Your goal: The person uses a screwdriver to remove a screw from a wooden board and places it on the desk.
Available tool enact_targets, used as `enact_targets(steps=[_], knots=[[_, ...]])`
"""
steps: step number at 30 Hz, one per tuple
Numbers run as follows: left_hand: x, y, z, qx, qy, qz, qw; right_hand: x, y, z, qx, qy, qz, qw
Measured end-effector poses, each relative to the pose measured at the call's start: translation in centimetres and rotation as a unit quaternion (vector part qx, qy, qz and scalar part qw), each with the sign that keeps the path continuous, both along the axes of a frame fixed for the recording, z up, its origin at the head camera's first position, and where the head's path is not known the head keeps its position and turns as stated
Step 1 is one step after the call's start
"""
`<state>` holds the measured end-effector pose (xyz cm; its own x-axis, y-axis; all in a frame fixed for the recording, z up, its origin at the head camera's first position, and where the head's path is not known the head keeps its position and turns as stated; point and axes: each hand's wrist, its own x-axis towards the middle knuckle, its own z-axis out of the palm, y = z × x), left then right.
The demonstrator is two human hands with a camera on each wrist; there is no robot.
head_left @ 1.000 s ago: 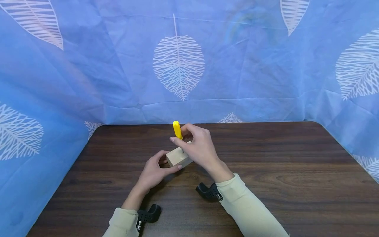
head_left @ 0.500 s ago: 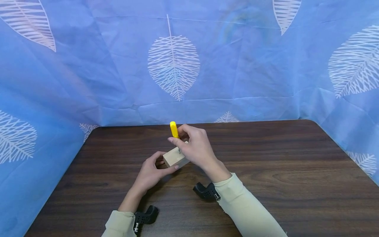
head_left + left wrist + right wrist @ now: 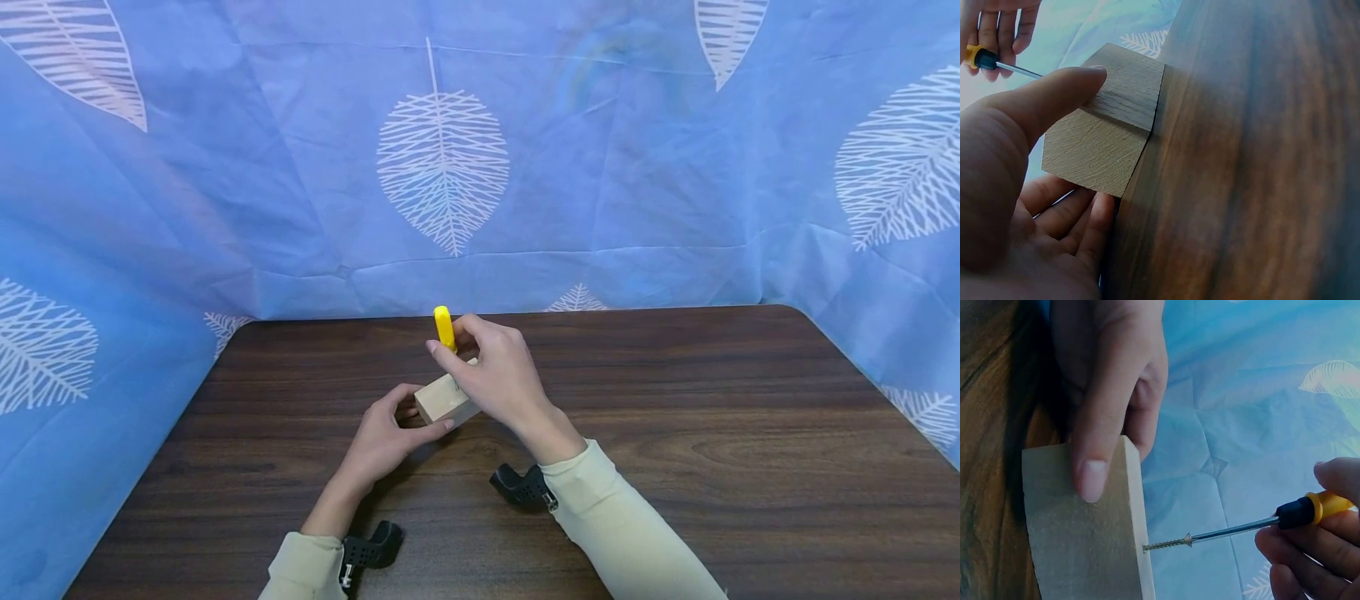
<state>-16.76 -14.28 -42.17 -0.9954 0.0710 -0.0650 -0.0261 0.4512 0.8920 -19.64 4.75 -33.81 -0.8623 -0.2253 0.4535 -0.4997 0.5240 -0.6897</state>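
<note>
A pale wooden block (image 3: 442, 402) rests on the table, gripped by my left hand (image 3: 386, 437) with the thumb on its near side and fingers behind. In the right wrist view a screw (image 3: 1169, 544) stands in the block's upper face, most of its thread showing. The tip of a screwdriver (image 3: 1235, 529) meets the screw's head, shaft in line with it. My right hand (image 3: 502, 371) pinches the screwdriver's yellow and black handle between thumb and fingers above the block. In the left wrist view the thumb hides part of the block, and the screw is out of sight.
The dark wooden table (image 3: 675, 467) spreads around both hands. Behind it hangs a blue cloth (image 3: 315, 167) with white leaf prints. Black wrist-worn devices stick out from both cuffs, low over the table.
The head view has shifted slightly. Both hands keep their places on the block and screwdriver; the yellow handle's tilt and the right thumb differ only a little.
</note>
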Motion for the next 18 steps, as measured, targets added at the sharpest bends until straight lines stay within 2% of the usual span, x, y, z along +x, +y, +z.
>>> enact_targets(steps=[5, 8, 18], knots=[[-0.02, -0.01, 0.08, -0.003, 0.000, 0.001, 1.0000, 0.06, -0.08, 0.11, 0.019, 0.042, 0.002, 0.999], [-0.10, 0.02, 0.12, -0.003, 0.000, 0.002, 1.0000, -0.06, -0.09, 0.22, 0.026, 0.051, 0.011, 0.998], [-0.10, 0.03, 0.09, 0.003, -0.002, 0.004, 1.0000, -0.44, 0.34, 0.31, 0.003, -0.021, 0.023, 1.000]])
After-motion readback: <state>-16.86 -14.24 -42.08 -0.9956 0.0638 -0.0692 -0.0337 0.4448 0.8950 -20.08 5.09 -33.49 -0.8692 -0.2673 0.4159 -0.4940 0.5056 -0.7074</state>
